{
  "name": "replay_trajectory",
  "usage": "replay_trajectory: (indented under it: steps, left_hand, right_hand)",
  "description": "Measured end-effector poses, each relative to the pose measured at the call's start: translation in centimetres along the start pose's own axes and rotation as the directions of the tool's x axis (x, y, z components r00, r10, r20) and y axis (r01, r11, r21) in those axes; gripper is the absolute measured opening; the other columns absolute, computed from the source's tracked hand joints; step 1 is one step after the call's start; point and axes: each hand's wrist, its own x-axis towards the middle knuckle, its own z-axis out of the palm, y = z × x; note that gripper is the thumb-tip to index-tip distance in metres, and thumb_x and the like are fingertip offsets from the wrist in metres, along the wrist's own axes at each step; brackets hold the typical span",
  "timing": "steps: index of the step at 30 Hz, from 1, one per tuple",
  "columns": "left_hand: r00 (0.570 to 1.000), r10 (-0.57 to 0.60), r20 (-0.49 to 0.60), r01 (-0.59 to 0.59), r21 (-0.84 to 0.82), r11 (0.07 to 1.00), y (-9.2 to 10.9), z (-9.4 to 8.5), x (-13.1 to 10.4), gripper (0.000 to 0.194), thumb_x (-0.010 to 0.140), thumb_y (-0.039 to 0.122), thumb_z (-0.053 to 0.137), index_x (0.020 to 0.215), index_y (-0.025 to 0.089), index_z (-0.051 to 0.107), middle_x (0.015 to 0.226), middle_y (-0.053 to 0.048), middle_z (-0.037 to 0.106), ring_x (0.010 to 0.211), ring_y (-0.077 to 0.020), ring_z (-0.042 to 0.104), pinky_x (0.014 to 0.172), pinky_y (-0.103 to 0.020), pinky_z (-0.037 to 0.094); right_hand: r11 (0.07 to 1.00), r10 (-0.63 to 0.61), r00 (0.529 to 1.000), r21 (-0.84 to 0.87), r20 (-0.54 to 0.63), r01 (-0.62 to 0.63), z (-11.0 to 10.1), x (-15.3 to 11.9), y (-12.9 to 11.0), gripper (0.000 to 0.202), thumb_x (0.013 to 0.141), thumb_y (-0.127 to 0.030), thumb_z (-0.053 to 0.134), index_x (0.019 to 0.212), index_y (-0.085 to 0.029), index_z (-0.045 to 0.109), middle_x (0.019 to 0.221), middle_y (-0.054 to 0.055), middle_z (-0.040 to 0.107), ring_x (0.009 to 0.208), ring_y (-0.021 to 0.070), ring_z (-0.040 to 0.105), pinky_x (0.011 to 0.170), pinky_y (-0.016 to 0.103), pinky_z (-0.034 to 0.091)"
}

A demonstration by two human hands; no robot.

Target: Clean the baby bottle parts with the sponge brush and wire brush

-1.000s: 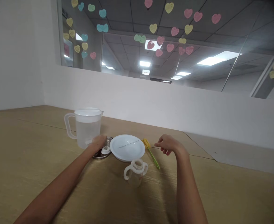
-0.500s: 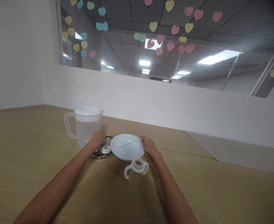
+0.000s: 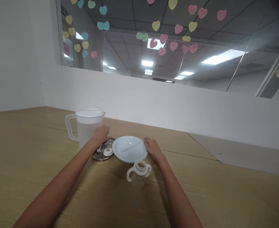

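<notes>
Tan, faintly creased tabletop (image 3: 106,199) is backed by a plain white wall (image 3: 134,95), with paper hearts (image 3: 155,25) stuck on the glass (image 3: 122,41) above. Hands are held apart, grips can't be told: left hand (image 3: 100,135) over round metal tray (image 3: 98,156) by translucent plastic pitcher (image 3: 84,131), right hand (image 3: 153,147) at glossy white bowl's (image 3: 129,155) rim; clear two-handled bottle (image 3: 138,178) is stood in front.
</notes>
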Motion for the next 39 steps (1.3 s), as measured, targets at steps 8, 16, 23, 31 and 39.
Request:
replay_trajectory:
  steps: [8, 16, 23, 31, 39]
  left_hand:
    - [0.998, 0.044, -0.053, -0.045, -0.019, 0.999, 0.5, -2.1, -1.0, 0.034, 0.069, 0.034, 0.054, 0.097, 0.016, 0.060, 0.095, -0.014, 0.065, 0.089, -0.0282, 0.061, 0.070, -0.031, 0.045]
    - [0.948, 0.241, -0.208, -0.307, -0.397, 0.865, 0.9, -3.0, -1.4, 0.050, 0.070, 0.035, 0.057, 0.116, 0.016, 0.056, 0.108, -0.008, 0.064, 0.097, -0.0237, 0.060, 0.079, -0.028, 0.045]
    - [0.892, 0.242, -0.383, -0.438, -0.595, 0.674, 2.4, -2.9, -1.7, 0.042, 0.066, 0.035, 0.064, 0.105, 0.020, 0.064, 0.108, -0.002, 0.065, 0.101, -0.0231, 0.058, 0.089, -0.030, 0.043]
    - [0.883, 0.284, -0.374, -0.469, -0.667, 0.579, 4.9, -3.3, -3.2, 0.040, 0.067, 0.035, 0.064, 0.106, 0.021, 0.064, 0.110, -0.001, 0.064, 0.105, -0.0219, 0.056, 0.094, -0.030, 0.040]
    - [0.872, 0.324, -0.368, -0.490, -0.664, 0.564, 6.2, -3.2, -4.0, 0.043, 0.069, 0.037, 0.062, 0.110, 0.024, 0.062, 0.113, 0.001, 0.062, 0.108, -0.0224, 0.054, 0.095, -0.031, 0.039]
  right_hand:
    - [0.994, -0.002, 0.990, 0.105, -0.143, 0.017, -0.5, 0.0, 0.1, 0.031, 0.084, -0.018, 0.041, 0.103, -0.012, 0.065, 0.105, 0.014, 0.065, 0.099, 0.0194, 0.059, 0.085, 0.029, 0.040]
    - [0.924, 0.055, 0.887, 0.360, -0.458, 0.129, -2.1, -0.1, -2.1, 0.022, 0.077, -0.025, 0.051, 0.082, -0.012, 0.068, 0.082, 0.010, 0.070, 0.071, 0.0185, 0.064, 0.071, 0.031, 0.048]
    - [0.769, 0.167, 0.697, 0.535, -0.697, 0.351, -8.0, -2.5, -6.7, 0.022, 0.079, -0.030, 0.051, 0.088, -0.012, 0.061, 0.079, 0.006, 0.066, 0.070, 0.0146, 0.064, 0.064, 0.028, 0.054]
    - [0.504, 0.210, 0.397, 0.446, -0.894, 0.740, -12.0, -7.1, -11.6, 0.028, 0.072, -0.018, 0.065, 0.099, -0.020, 0.058, 0.078, 0.000, 0.066, 0.072, 0.0149, 0.066, 0.063, 0.032, 0.060]
    - [0.595, 0.036, 0.397, 0.339, -0.917, 0.729, -11.3, -6.9, -11.2, 0.014, 0.075, -0.021, 0.062, 0.089, -0.021, 0.065, 0.081, -0.001, 0.067, 0.069, 0.0132, 0.065, 0.062, 0.030, 0.060]
